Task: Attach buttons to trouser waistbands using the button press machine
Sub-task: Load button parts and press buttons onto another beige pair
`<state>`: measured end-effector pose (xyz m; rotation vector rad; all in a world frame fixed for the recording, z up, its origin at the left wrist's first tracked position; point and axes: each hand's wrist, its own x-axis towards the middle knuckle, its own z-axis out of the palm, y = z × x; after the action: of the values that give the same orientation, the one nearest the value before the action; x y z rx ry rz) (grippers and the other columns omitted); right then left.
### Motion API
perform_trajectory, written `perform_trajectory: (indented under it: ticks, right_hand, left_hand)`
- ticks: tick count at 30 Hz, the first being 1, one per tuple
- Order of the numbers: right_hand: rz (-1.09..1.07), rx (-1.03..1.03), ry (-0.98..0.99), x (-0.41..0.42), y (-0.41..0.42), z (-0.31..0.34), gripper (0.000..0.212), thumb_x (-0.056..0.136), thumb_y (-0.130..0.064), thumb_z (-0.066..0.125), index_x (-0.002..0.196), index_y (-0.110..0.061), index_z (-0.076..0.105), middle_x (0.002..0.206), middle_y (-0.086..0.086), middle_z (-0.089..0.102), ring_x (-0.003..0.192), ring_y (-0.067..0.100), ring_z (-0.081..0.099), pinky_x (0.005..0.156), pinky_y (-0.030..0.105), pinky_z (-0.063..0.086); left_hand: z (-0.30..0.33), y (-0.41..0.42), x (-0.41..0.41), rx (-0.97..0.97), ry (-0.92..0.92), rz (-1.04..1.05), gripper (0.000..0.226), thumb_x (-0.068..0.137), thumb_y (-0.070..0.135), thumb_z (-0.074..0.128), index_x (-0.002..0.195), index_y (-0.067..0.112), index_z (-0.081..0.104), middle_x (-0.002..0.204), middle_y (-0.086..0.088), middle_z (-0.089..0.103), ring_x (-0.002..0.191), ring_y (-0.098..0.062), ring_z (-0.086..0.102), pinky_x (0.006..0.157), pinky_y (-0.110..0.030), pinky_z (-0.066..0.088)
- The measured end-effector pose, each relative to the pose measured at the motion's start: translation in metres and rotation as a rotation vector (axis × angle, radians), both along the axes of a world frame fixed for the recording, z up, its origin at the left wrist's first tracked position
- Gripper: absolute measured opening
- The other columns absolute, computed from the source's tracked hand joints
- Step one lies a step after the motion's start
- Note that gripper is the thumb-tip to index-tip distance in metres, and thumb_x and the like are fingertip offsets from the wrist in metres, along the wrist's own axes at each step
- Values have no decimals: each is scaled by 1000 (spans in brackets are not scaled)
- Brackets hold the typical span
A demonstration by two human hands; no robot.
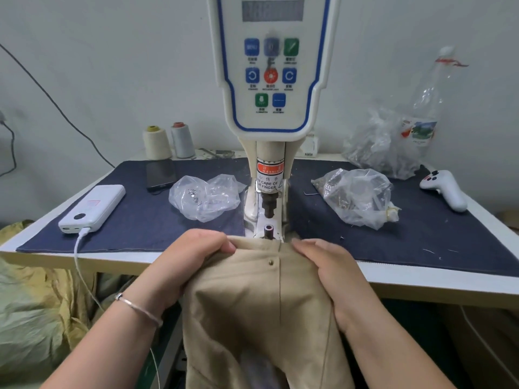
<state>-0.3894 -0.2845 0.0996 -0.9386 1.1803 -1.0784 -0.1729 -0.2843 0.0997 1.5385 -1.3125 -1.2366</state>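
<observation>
Holding the trousers [252,299] at the front edge of the worktop [421,279], the person has the waistband [261,245] drawn up just short of the lower die [268,230] of the button press [269,169]. One brass button [271,262] already sits on the band, a little below its top edge. Trouble could come if the cloth goes onto the die bunched or off-centre, since the next button would then land crooked or through a fold; the band looks slightly rumpled on the left side. Fingertips also lie close to the punch, as the warning label [269,175] on the machine cautions, so a press made before they draw back could catch them. The left hand [191,262] pinches the top edge of the waistband, fingers curled over it. The right hand [325,265] lies on the cloth with fingers together and bent over the band's right side, gripping it as far as I can judge.
</observation>
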Motion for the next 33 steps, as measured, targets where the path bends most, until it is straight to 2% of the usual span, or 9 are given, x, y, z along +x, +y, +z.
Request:
perform_trajectory:
  ticks: [2, 6, 9, 13, 19, 22, 25, 30, 33]
  right_hand:
    - [33, -9, -51, -7, 13, 1, 11, 87, -19, 68, 84, -8, 68, 69, 2, 68, 61, 9, 61, 52, 15, 47]
    - [82, -123, -55, -19, 29, 19, 9, 85, -19, 68, 84, -10, 66, 64, -1, 65, 55, 6, 58, 48, 14, 45]
    - [169, -223, -89, -24, 37, 33, 17, 75, -27, 72, 84, -13, 67, 66, 0, 64, 56, 9, 57, 49, 16, 45]
    - [396, -269, -139, -38, 40, 42, 28, 71, -26, 81, 94, -15, 70, 90, 14, 69, 79, 24, 62, 69, 29, 51]
    - [682, -261, -136, -64, 43, 50, 60, 61, 1, 76, 119, -11, 64, 120, 23, 65, 110, 40, 63, 92, 41, 53]
    - [641, -299, -82, -66, 49, 52, 56, 63, 9, 70, 114, -14, 67, 114, 20, 68, 101, 32, 67, 84, 34, 56]
    - [601, -456, 115, -65, 57, 56, 45, 73, 10, 70, 107, -19, 69, 102, 11, 73, 92, 18, 69, 80, 23, 54]
    - [289, -791, 566, -48, 70, 50, 27, 69, -3, 58, 81, -26, 67, 69, -7, 66, 60, -2, 55, 55, 13, 40]
    - [223, -866, 655, -31, 74, 44, 15, 67, -12, 57, 74, -25, 59, 59, -10, 57, 54, 4, 50, 49, 15, 33]
  left_hand:
    - [0, 12, 0, 4, 50, -63, 56, 55, 38, 69, 79, -10, 54, 76, -12, 45, 71, -25, 38, 66, -35, 29]
    - [15, 29, -3, -15, 139, -158, 40, 56, 34, 72, 76, 1, 61, 73, -13, 45, 63, -22, 38, 55, -30, 28]
    - [26, 35, -3, -47, 186, -221, 59, 57, 32, 71, 90, -16, 61, 80, -22, 55, 72, -30, 46, 59, -31, 37]
    - [43, 42, -5, -89, 231, -324, 48, 63, 29, 67, 95, -6, 74, 90, -22, 71, 78, -25, 67, 65, -23, 53]
    - [56, 48, -6, -93, 229, -335, 51, 60, 30, 69, 95, -7, 73, 92, -26, 70, 81, -31, 66, 67, -26, 55]
    - [60, 51, -9, -98, 236, -390, 46, 65, 29, 68, 92, -8, 70, 83, -23, 67, 73, -28, 63, 61, -24, 52]
    - [61, 57, -10, -137, 227, -495, 24, 66, 30, 79, 74, 10, 68, 66, -4, 60, 55, -11, 55, 50, -18, 43]
    - [73, 62, -18, -173, 64, -621, 44, 65, 55, 87, 79, 19, 67, 69, 4, 62, 59, -6, 53, 56, -12, 40]
    - [72, 59, -35, -243, -98, -571, 51, 66, 58, 82, 88, 15, 67, 75, -7, 62, 69, -14, 52, 61, -27, 39]
